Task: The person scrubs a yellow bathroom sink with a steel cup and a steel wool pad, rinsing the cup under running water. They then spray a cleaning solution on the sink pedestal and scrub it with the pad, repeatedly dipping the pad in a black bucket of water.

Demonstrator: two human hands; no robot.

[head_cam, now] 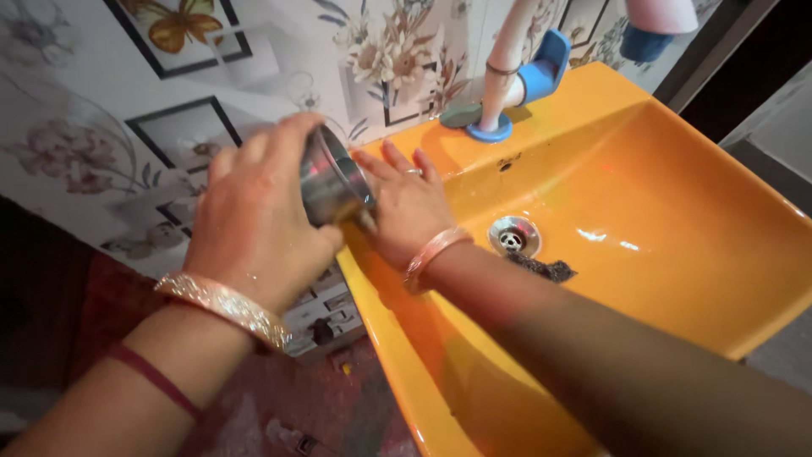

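Note:
My left hand (254,220) grips a small steel cup (332,182), tilted on its side over the near-left rim of an orange wash basin (677,220). Its open mouth faces right, toward my right hand (406,203). That hand lies flat against the cup's mouth, fingers stretched out toward the basin's back ledge, a ring on one finger. Both wrists wear bangles, and a dark red thread circles my left forearm. A dark scrub pad (545,269) lies in the basin beside the metal drain (513,235).
A white tap pipe with a blue base (507,85) stands on the basin's back ledge, next to a small green piece (461,114). Floral tiled wall (127,127) runs behind and to the left. Reddish floor (279,398) lies below the basin.

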